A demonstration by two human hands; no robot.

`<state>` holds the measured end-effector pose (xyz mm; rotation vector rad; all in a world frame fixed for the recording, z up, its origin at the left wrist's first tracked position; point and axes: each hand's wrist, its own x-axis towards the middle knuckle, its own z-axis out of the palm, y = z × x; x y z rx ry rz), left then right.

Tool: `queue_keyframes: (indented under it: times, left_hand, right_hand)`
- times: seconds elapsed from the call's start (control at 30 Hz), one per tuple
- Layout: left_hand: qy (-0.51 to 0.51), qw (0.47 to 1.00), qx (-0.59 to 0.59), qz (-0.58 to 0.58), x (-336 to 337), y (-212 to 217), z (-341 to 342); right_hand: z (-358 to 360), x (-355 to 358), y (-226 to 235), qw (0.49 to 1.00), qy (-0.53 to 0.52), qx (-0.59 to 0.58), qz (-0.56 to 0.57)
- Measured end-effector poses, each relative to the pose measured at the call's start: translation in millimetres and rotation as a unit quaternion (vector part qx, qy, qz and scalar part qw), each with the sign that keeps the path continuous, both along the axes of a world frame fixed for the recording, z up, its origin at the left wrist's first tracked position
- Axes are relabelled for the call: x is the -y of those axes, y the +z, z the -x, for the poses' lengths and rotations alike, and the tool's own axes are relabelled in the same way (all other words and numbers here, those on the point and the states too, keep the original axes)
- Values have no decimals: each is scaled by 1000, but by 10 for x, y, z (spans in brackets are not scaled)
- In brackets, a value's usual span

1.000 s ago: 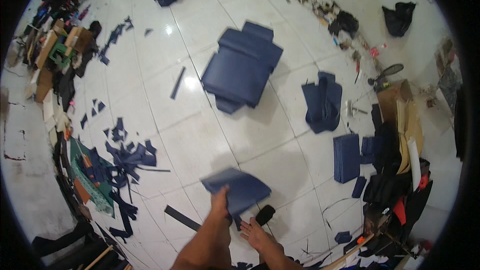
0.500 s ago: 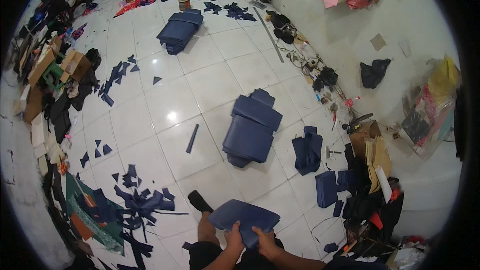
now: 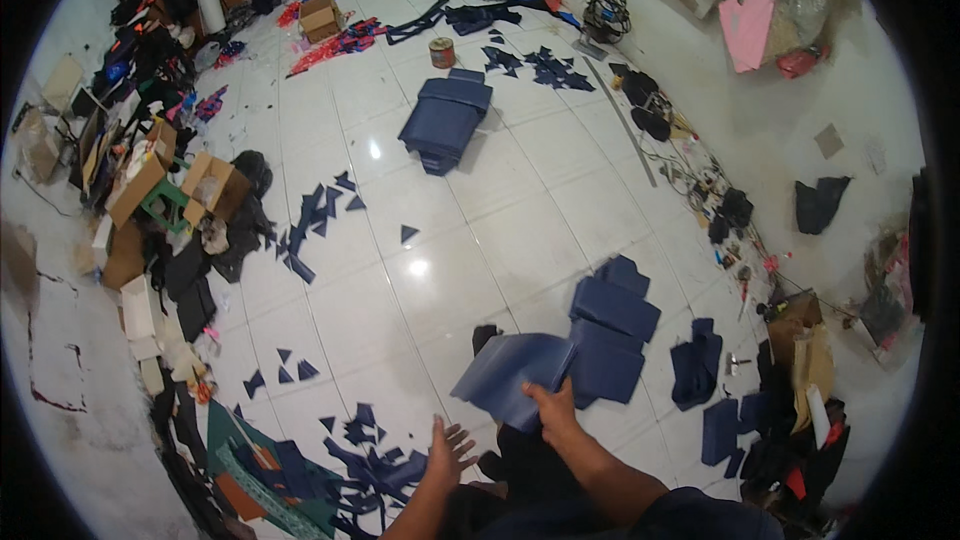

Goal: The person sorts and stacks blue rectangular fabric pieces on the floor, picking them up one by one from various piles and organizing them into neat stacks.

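Observation:
My right hand (image 3: 553,412) grips the near right edge of a navy sheet piece (image 3: 508,375), thumb on top. The piece looks smooth, flexible and slightly curved. My left hand (image 3: 450,452) is off it, fingers spread and holding nothing, just to its lower left. Beside the held piece, on the right, lies a stack of navy cut pieces (image 3: 612,345), partly covered by the piece and my hand. A second stack of navy pieces (image 3: 445,125) rests farther off on the white tiled floor (image 3: 480,230).
Navy scraps (image 3: 375,465) lie near a green mat (image 3: 225,435) at lower left. Folded navy pieces (image 3: 697,365) lie at right. Cardboard boxes (image 3: 213,185) and clutter line the left wall. A round tin (image 3: 441,52) and a fan (image 3: 606,15) stand at the far end.
My left hand has let go of the navy piece and moved left, opening. My right hand has carried the piece forward, closer to the near stack. The view has shifted too.

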<state>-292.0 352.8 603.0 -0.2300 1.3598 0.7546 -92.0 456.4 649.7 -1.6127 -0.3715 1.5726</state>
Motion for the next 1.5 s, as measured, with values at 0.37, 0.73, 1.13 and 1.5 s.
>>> queue_keyframes:
  times: [0.37, 0.73, 1.13, 1.5]
  left_hand:
    - [-345, 830, -427, 99, -594, -2208, 1085]
    - [-162, 926, -261, 218, -2626, -1713, 630]
    - [-195, 913, -242, 264, -2872, -1299, 896]
    - [-136, 924, -284, 219, -2449, -956, 1475]
  right_hand:
    - [1360, -5071, -1315, 991, 65, -18, -116]
    - [1936, -8881, -3319, 958, 173, -164, -160]
    - [1745, -9393, -4808, 976, 210, -48, -16]
    - [1039, -7954, -4483, 998, 40, -27, -44]
